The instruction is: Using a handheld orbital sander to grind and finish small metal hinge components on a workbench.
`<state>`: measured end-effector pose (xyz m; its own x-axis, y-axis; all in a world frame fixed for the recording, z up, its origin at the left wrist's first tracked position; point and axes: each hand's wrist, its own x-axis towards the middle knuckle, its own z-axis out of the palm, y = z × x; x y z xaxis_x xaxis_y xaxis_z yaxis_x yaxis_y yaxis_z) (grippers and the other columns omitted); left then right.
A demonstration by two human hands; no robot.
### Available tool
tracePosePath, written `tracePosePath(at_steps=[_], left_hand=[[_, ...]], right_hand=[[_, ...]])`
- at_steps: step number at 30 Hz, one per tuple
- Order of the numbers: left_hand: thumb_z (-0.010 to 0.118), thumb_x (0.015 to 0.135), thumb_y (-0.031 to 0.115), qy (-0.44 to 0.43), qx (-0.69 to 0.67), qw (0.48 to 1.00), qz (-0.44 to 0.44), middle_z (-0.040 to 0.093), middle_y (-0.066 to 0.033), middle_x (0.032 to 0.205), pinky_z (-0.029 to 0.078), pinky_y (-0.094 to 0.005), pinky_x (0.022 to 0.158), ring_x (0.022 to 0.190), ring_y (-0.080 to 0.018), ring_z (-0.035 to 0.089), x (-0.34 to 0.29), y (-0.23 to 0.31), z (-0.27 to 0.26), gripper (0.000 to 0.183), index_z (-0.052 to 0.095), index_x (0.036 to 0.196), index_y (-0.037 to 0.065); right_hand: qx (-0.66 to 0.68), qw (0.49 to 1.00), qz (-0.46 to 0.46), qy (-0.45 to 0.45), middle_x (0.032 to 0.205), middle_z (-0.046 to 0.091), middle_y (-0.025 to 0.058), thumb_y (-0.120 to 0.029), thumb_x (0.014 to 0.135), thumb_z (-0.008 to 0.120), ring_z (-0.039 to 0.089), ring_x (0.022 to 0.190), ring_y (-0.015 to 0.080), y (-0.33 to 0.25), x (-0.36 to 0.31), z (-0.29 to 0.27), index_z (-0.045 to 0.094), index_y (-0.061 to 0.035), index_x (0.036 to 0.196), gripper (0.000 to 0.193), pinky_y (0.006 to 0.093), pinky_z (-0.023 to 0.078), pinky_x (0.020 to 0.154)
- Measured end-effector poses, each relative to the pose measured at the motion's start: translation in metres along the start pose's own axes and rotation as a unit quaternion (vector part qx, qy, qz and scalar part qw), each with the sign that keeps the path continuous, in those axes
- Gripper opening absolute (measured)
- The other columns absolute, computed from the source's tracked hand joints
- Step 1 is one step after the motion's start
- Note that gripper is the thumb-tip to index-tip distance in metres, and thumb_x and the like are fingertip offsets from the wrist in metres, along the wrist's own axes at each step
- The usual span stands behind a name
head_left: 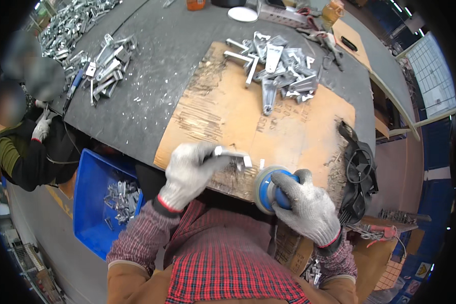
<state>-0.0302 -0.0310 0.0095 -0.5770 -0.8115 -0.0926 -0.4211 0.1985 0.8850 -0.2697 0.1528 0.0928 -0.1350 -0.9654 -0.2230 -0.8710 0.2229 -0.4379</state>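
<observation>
Low in the middle of the frame, the left hand [187, 175], in a grey knitted glove, has its fingers closed around a small shiny metal part [233, 156], which sticks out to the right past the fingertips. The far end of the part sits just beside the round pad of a blue sander [269, 190]. The right hand [306, 205], gloved the same way, lies over the top of the sander with its fingers wrapped around the blue body, just right of centre near the bottom.

Both hands work over the near edge of a worn brown cardboard sheet [289, 129], scraped and torn along its left side and lower edge. The cardboard lies on a dark grey surface [162, 66] speckled with pale chips. On the far end of the cardboard, upper centre right, sits a heap of metal parts [278, 68]. A second pile of parts [106, 63] lies on the surface at upper left.

Lower left, a blue bin [88, 202] holds a few loose metal pieces. A bundle of black cable [359, 169] hangs off the right edge of the surface. At the far left another person in a dark sleeve and a pale glove [40, 129] is close to the surface.
</observation>
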Motion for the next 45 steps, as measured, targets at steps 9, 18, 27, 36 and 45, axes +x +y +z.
tracePosePath(at_steps=[9, 18, 27, 36, 45], left_hand=[[0.080, 0.103, 0.012, 0.096, 0.070, 0.982, 0.146, 0.085, -0.0208, 0.115, 0.067, -0.0439, 0.094, 0.104, -0.0322, 0.085, 0.131, 0.076, 0.013, 0.036, 0.079, 0.138, 0.010], [0.084, 0.099, 0.056, 0.263, 0.628, 0.708, -0.189, 0.079, -0.0178, 0.127, 0.063, -0.0523, 0.096, 0.116, -0.0358, 0.080, 0.146, -0.098, -0.221, 0.067, 0.067, 0.143, 0.008], [0.069, 0.111, 0.038, 0.224, 0.600, 0.747, -0.178, 0.081, -0.0149, 0.128, 0.062, -0.0504, 0.105, 0.120, -0.0351, 0.078, 0.142, -0.080, -0.228, 0.042, 0.068, 0.142, 0.010], [0.077, 0.099, 0.014, 0.279, 0.246, 0.927, -0.048, 0.080, -0.0197, 0.129, 0.061, -0.0417, 0.105, 0.121, -0.0325, 0.079, 0.068, -0.037, -0.159, 0.052, 0.069, 0.151, 0.012], [0.067, 0.106, 0.013, 0.027, 0.021, 0.992, -0.121, 0.070, -0.0053, 0.099, 0.058, -0.0341, 0.085, 0.093, -0.0180, 0.069, -0.011, -0.012, -0.104, 0.029, 0.064, 0.133, 0.004]], right_hand=[[0.028, 0.987, 0.032, 0.155, 0.129, 0.068, 0.0268, -0.018, 0.085, 0.091, 0.078, 0.097, 0.0519, 0.025, -0.025, 0.022, 0.070, -0.0225, 0.146, 0.065, 0.0576, 0.064, 0.081], [0.044, 0.986, 0.056, 0.153, 0.130, 0.067, 0.0246, -0.013, 0.084, 0.090, 0.077, 0.106, 0.0486, 0.029, -0.007, 0.019, 0.070, -0.0142, 0.146, 0.064, 0.0549, 0.063, 0.089], [0.031, 0.988, 0.054, 0.141, 0.131, 0.068, 0.0220, -0.014, 0.086, 0.090, 0.077, 0.110, 0.0476, 0.009, 0.003, 0.021, 0.070, -0.0133, 0.148, 0.065, 0.0531, 0.063, 0.091], [0.050, 0.983, 0.042, 0.170, 0.131, 0.067, 0.0228, -0.013, 0.088, 0.089, 0.077, 0.109, 0.0488, 0.023, -0.007, 0.026, 0.067, -0.0177, 0.151, 0.067, 0.0539, 0.064, 0.089], [0.076, 0.986, 0.050, 0.136, 0.133, 0.068, 0.0234, -0.012, 0.087, 0.090, 0.076, 0.115, 0.0484, 0.027, -0.010, 0.018, 0.069, -0.0170, 0.150, 0.066, 0.0529, 0.063, 0.097]])
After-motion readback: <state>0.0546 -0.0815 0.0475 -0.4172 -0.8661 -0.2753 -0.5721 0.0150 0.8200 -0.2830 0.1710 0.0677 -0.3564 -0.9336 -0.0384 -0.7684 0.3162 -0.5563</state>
